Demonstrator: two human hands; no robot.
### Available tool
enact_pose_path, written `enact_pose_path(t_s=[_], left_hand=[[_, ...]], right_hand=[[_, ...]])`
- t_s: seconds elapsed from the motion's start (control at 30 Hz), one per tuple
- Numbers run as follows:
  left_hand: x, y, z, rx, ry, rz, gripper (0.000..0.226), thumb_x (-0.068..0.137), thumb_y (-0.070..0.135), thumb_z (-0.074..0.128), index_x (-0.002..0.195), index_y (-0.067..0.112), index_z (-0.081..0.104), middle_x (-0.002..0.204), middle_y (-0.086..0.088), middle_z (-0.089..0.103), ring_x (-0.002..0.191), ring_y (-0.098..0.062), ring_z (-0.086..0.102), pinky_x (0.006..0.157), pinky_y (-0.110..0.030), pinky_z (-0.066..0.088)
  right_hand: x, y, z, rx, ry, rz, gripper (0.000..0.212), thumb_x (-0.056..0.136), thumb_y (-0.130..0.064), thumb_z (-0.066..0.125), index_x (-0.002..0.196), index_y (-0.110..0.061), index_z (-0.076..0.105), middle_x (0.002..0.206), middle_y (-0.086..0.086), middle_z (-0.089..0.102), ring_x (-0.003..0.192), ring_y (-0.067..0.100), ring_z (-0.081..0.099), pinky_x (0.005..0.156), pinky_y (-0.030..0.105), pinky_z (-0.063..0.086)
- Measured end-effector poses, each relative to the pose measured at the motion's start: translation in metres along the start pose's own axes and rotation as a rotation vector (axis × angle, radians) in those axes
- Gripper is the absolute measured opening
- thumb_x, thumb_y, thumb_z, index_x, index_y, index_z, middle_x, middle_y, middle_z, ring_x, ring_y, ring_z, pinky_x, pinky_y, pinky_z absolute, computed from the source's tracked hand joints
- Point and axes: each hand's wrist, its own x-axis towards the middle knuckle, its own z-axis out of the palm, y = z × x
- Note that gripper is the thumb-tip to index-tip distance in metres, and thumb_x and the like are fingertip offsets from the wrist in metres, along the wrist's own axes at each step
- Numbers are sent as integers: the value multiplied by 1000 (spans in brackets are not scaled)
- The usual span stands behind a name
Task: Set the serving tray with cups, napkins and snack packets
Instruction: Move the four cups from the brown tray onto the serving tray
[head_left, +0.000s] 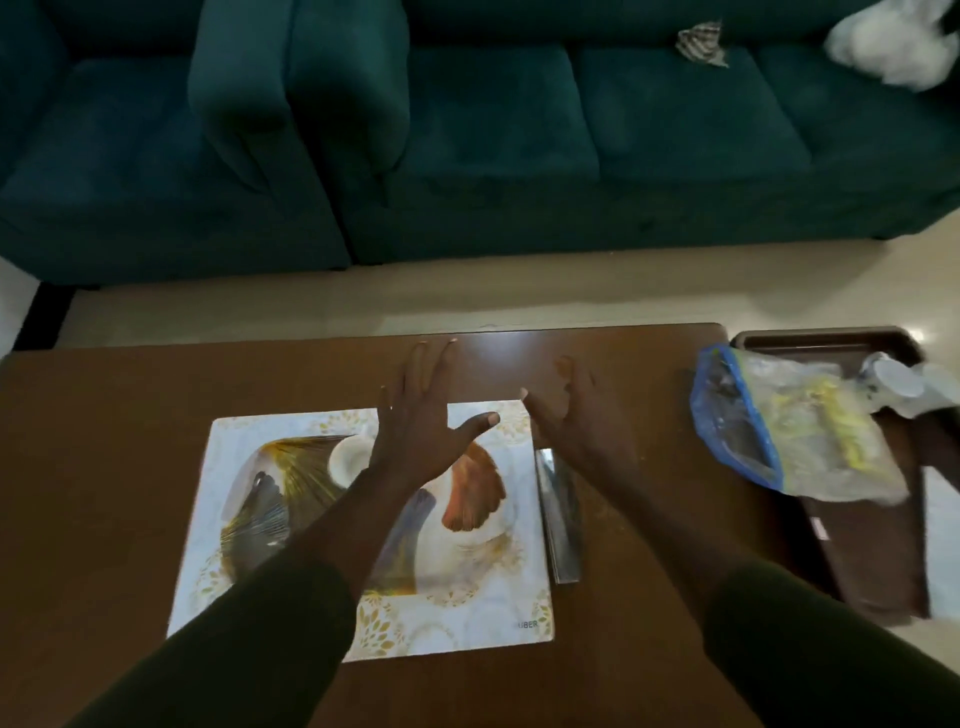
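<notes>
A white printed mat (291, 530) with gold leaf edging and a feather picture lies flat on the brown table (104, 467). My left hand (421, 415) hovers over its far edge, fingers spread and empty. My right hand (571, 421) is beside it at the mat's far right corner, fingers apart, holding nothing. A dark brown serving tray (826, 338) sits to the right of the table. On it lies a clear plastic bag (779, 431) with blue trim and yellow packets inside. White cups (893, 379) lie on the tray behind the bag.
A narrow shiny grey strip (561, 519) lies along the mat's right edge. A teal sofa (467, 130) fills the space beyond the table, with a striped cloth (701, 44) and a white bundle (888, 47) on it. Pale floor (311, 306) shows between.
</notes>
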Motion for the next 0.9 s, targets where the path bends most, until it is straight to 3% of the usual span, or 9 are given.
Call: enact_pose_path(t_s=[0.17, 0.3, 0.6, 0.73, 0.83, 0.9], left_hand=[[17, 75, 38, 5, -42, 101, 85, 90, 60, 50, 156, 24, 10, 166, -6, 8, 154, -25, 5, 121, -51, 20], [34, 145, 71, 6, -87, 139, 88, 88, 54, 59, 155, 25, 10, 165, -7, 8, 152, -29, 12, 121, -48, 24], [75, 297, 159, -145, -149, 333, 81, 87, 38, 68, 152, 26, 21, 159, -6, 23, 143, -27, 31, 108, -37, 36], [91, 347, 200, -142, -192, 355, 84, 86, 37, 70, 153, 22, 21, 158, -7, 25, 143, -25, 31, 104, -38, 40], [104, 383, 228, -139, -214, 389, 88, 83, 30, 74, 152, 20, 21, 154, -8, 30, 140, -27, 34, 101, -43, 45], [114, 399, 243, -112, -245, 409, 93, 81, 27, 76, 154, 21, 18, 155, -9, 27, 141, -29, 33, 102, -44, 43]], right_hand=[[6, 69, -58, -1, 52, 79, 55, 89, -43, 58, 135, -17, 43, 138, 5, 51, 120, 24, 55, 95, 38, 48], [8, 129, -104, -43, 74, 129, 47, 86, -30, 60, 130, -19, 47, 135, 4, 52, 118, 26, 54, 89, 40, 49], [8, 277, -205, -68, 232, 276, 44, 82, -22, 60, 125, -18, 51, 126, 2, 57, 113, 23, 56, 86, 34, 45], [11, 340, -246, -140, 228, 356, 32, 81, -18, 50, 112, -11, 54, 113, 5, 58, 105, 28, 56, 74, 31, 44], [21, 377, -272, -114, 212, 376, 40, 76, -27, 43, 109, -8, 53, 116, 8, 58, 105, 32, 56, 77, 35, 47], [25, 398, -281, -58, 222, 398, 45, 77, -20, 53, 121, -11, 50, 121, 9, 57, 113, 31, 52, 81, 33, 42]])
